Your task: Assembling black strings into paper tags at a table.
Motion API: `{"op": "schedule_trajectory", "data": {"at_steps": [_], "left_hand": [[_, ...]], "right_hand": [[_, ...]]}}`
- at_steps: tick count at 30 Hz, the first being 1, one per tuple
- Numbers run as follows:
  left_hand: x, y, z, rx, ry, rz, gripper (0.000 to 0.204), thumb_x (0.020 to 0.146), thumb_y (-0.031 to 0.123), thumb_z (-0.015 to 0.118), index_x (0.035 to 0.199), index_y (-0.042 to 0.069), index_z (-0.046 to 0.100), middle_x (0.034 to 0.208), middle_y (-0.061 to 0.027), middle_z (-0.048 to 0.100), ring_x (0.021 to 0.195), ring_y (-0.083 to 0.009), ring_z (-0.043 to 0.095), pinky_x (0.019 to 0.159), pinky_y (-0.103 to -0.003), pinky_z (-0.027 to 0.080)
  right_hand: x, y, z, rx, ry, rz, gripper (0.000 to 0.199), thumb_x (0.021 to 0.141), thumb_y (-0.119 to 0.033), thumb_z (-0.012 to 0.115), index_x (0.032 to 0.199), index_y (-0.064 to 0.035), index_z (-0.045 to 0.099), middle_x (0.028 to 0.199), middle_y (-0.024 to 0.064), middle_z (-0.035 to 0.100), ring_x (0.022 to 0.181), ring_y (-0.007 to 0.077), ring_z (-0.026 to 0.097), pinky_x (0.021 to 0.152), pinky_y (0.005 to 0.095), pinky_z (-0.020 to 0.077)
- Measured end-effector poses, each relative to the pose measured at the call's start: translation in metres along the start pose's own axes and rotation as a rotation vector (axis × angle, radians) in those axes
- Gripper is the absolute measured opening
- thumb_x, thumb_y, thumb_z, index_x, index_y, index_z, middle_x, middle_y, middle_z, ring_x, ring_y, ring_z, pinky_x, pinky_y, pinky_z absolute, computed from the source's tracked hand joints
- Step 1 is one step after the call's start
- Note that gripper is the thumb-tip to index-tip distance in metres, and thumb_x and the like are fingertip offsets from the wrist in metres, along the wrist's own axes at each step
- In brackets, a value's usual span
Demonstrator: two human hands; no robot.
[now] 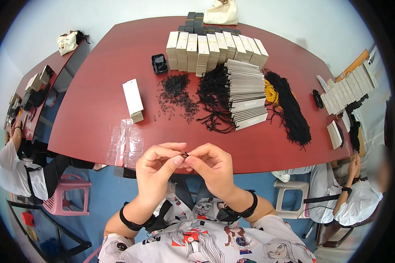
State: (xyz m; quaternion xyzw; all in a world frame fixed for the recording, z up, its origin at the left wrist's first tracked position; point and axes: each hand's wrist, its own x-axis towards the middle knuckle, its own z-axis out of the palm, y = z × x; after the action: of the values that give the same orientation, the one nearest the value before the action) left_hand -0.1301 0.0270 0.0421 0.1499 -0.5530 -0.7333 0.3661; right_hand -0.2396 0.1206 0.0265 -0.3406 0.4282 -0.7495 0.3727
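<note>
In front of my chest, at the table's near edge, both my hands are closed in a pinch on a thin black cord (185,154). My left hand (158,168) grips it between thumb and fingertips. Facing it, my right hand (214,168) pinches the same cord, the fingertips almost meeting. Most of the cord is hidden by my fingers. Beyond my hands lies a loose pile of small black safety pins (176,87). To its right a row of overlapping white tags (249,94) has black cords (216,98) trailing off its left side.
A short stack of white cards (133,96) stands left of the pins, a black tray (159,64) behind them. Farther back are banded card stacks (208,50). A black cord bundle (289,109) lies right. People sit at left (19,175) and right (355,199).
</note>
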Motion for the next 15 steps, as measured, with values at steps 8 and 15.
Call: {"op": "schedule_trajectory", "data": {"at_steps": [8, 15], "left_hand": [[-0.0016, 0.005, -0.0064, 0.622, -0.029, 0.181, 0.009, 0.079, -0.001, 0.062, 0.088, 0.0, 0.064, 0.089, -0.009, 0.064, 0.076, -0.0122, 0.062, 0.064, -0.024, 0.051], [-0.0041, 0.0006, -0.0016, 0.571, 0.118, 0.132, 0.009, 0.078, 0.0, 0.064, 0.086, 0.0, 0.065, 0.082, -0.007, 0.065, 0.069, -0.01, 0.061, 0.06, -0.022, 0.05]], "right_hand": [[0.0027, -0.0009, -0.0015, -0.064, 0.044, 0.013, 0.009, 0.087, -0.007, 0.058, 0.091, -0.0002, 0.054, 0.08, 0.0015, 0.059, 0.073, 0.0043, 0.056, 0.067, 0.0189, 0.0475], [-0.0004, 0.0014, 0.0043, -0.093, 0.128, -0.041, 0.008, 0.084, -0.004, 0.06, 0.083, -0.0012, 0.052, 0.076, 0.0005, 0.058, 0.068, 0.003, 0.055, 0.06, 0.0184, 0.0478]]}}
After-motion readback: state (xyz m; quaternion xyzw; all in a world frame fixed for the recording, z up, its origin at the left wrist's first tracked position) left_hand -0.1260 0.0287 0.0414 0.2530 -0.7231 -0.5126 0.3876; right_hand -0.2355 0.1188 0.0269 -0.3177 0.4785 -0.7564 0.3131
